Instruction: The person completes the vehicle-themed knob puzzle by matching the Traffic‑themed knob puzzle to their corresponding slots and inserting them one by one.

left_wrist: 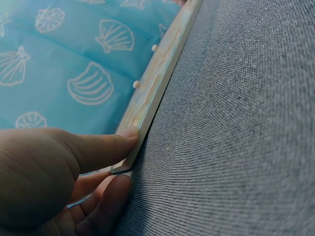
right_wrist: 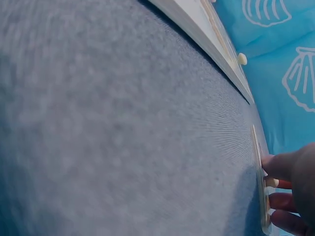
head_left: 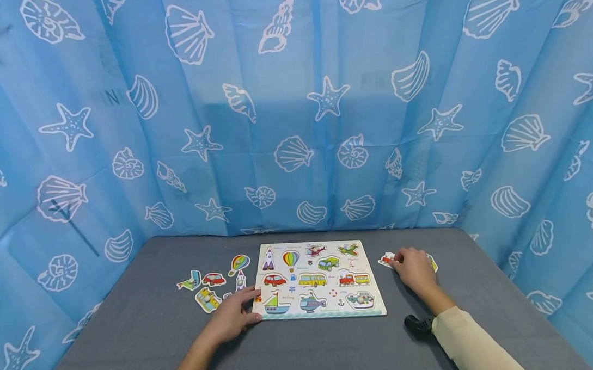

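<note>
Puzzle board (head_left: pixel 331 249) with vehicle pictures lies flat on a grey table (head_left: pixel 312 350), at its middle, as I look on from within the room. Its pictures include a rocket, a balloon, a red car, a yellow bus, a train and a sailboat, and small pale knobs stand up from its surface in the left wrist view.

A person's two bare hands are at work. The left hand (head_left: pixel 234 313) grips the board by its near left corner, thumb on top of the edge, other fingers lower down against the side. The right hand (head_left: pixel 414 269) is to the right of the board, well clear of it, fingertips bent around the knob of a thin train piece (head_left: pixel 386 258), which lies on the cloth or very close to it. Part of a green and yellow shape (head_left: pixel 432 262) shows beyond that hand; I cannot tell what it depicts.

Left of the board is a loose cluster: a balloon piece (head_left: pixel 239 264), a rocket piece (head_left: pixel 240 281), a red car piece (head_left: pixel 213 279), a sailboat piece (head_left: pixel 190 280) and a yellow bus piece (head_left: pixel 208 300). A cream sleeve (head_left: pixel 473 339) covers the right forearm. Behind everything hangs a blue curtain (head_left: pixel 294 125) printed with white shells and starfish.
</note>
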`<state>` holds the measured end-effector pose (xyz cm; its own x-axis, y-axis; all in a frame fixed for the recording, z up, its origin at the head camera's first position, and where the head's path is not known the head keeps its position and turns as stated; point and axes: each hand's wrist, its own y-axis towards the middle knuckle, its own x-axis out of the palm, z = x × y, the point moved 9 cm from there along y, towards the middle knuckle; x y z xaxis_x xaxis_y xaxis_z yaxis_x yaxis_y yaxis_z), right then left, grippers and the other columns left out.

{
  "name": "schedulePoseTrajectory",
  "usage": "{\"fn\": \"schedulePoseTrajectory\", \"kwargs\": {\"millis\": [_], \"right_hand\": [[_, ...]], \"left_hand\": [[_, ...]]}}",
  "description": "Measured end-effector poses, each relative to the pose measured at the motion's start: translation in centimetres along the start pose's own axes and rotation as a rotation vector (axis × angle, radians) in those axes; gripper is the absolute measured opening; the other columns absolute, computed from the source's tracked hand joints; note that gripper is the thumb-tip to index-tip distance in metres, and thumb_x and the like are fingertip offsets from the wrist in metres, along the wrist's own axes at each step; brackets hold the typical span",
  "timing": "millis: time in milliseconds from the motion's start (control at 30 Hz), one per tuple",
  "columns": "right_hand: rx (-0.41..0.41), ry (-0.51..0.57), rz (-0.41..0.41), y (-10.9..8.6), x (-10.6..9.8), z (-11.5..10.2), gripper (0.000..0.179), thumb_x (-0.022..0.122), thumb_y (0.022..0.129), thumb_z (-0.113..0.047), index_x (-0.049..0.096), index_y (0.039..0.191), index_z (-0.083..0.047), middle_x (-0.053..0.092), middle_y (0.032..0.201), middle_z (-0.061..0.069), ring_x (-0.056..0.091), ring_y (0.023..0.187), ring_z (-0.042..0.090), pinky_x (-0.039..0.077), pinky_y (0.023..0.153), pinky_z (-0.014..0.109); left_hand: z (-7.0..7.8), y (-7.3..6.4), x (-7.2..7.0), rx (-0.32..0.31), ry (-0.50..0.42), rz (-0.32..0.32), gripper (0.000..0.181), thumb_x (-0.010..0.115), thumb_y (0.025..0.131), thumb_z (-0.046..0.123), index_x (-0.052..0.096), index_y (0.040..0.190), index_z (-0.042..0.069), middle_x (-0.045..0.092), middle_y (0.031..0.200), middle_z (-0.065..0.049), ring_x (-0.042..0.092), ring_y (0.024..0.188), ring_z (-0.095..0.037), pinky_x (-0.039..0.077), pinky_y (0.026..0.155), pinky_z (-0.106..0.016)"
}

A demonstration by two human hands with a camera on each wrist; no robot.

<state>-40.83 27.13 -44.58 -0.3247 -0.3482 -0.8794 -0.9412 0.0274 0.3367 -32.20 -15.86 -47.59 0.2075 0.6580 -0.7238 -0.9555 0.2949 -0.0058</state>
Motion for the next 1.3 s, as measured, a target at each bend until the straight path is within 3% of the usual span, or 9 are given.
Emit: {"fn": "schedulePoseTrajectory", "kwargs": {"millis": [333, 733, 1300], "right_hand": [[0.080, -0.002, 0.035, -0.4, 0.1, 0.7, 0.015, 0.073, 0.083, -0.016, 0.066, 0.077, -0.005, 0.058, 0.073, 0.009, 0.056, 0.074, 0.032, 0.041, 0.066, 0.048], [0.061, 0.148, 0.035, -1.4, -0.3, 0.4, 0.014, 0.073, 0.084, -0.013, 0.066, 0.082, -0.001, 0.061, 0.075, 0.009, 0.056, 0.071, 0.027, 0.043, 0.066, 0.046], [-0.016, 0.244, 0.037, -4.1, -0.9, -2.7, 0.012, 0.077, 0.082, -0.013, 0.067, 0.083, -0.006, 0.064, 0.079, 0.005, 0.059, 0.074, 0.023, 0.044, 0.070, 0.043]], "left_hand": [[0.2, 0.0, 0.0, -0.006, 0.013, -0.004, 0.057, 0.077, 0.083, 0.020, 0.058, 0.134, 0.005, 0.047, 0.142, -0.017, 0.048, 0.071, -0.014, 0.039, 0.067, -0.033], [0.0, 0.0, 0.0, -0.014, -0.001, -0.010, 0.057, 0.077, 0.083, 0.020, 0.058, 0.134, 0.005, 0.047, 0.143, -0.017, 0.049, 0.069, -0.015, 0.040, 0.063, -0.032], [0.0, 0.0, -0.1, -0.010, 0.029, -0.001, 0.057, 0.078, 0.082, 0.021, 0.059, 0.133, 0.005, 0.048, 0.142, -0.017, 0.048, 0.074, -0.014, 0.040, 0.069, -0.035]]}}
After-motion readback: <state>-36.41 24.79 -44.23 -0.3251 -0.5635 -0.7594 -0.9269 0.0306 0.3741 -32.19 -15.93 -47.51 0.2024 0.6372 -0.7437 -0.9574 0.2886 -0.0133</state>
